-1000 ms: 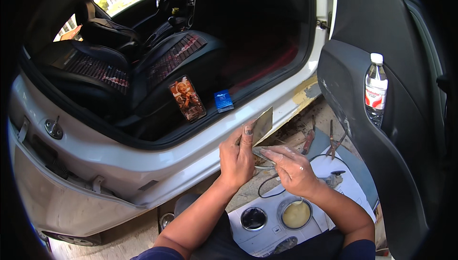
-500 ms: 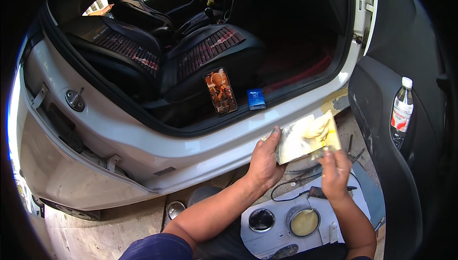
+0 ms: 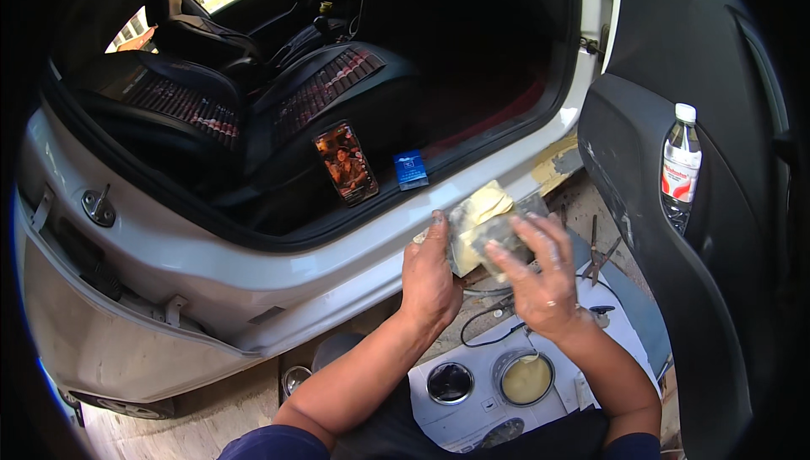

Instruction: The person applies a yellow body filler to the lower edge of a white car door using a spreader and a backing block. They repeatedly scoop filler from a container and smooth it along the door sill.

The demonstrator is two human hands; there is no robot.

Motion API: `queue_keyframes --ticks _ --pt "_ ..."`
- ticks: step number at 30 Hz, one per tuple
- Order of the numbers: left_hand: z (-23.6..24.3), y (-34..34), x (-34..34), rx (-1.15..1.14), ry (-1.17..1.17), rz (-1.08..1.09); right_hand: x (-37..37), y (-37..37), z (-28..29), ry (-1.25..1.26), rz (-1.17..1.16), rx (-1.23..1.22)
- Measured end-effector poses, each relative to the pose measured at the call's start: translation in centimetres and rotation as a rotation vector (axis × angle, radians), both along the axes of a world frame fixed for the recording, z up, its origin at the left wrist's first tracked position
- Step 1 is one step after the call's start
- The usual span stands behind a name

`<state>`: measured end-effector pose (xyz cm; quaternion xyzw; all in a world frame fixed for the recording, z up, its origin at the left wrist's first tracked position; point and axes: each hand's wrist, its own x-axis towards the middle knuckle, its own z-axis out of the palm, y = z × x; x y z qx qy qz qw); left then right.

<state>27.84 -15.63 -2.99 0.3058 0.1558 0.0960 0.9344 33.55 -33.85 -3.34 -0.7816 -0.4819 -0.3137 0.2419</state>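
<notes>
My left hand [image 3: 430,278] grips a flat mixing board [image 3: 461,259] by its near left edge, thumb on top. Pale yellow putty [image 3: 488,203] lies in a thick smear across the board. Over the board's right side, my right hand [image 3: 544,287] presses its fingers on a greyish flat spreader [image 3: 508,236], slightly blurred. Below them stands an open tin [image 3: 527,378] of the same pale putty. Just beyond the board runs the white car sill [image 3: 325,267], with a yellowish filled patch [image 3: 557,166] at its right end.
A phone [image 3: 346,165] leans on the sill beside a blue box [image 3: 411,170]. At right, the open door [image 3: 620,156] holds a clear bottle [image 3: 680,165]. Below lie a white sheet [image 3: 439,426], a round dark-centred lid [image 3: 450,383], a cable [image 3: 472,344] and pliers [image 3: 597,257].
My right hand has moved up and over the board from its lower right edge, bringing the spreader across the putty. The putty has been gathered into a thicker pile. The whole view has shifted.
</notes>
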Motion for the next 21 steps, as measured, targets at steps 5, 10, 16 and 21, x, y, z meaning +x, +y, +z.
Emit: queue_keyframes --ticks 5,10,16,21 --pt "-1.0 1.1 0.7 0.129 -0.006 0.149 -0.4 -0.5 -0.6 0.107 0.098 -0.11" --pt "-1.6 0.8 0.3 0.508 -0.049 0.186 0.9 -0.9 2.6 0.243 0.097 0.268" --pt "-2.1 -0.2 -0.3 0.789 -0.092 0.24 -0.8 0.4 -1.1 0.21 0.13 0.058" --pt "-0.8 0.6 0.3 0.707 -0.089 0.339 -0.5 -1.4 -1.1 0.445 0.191 0.123"
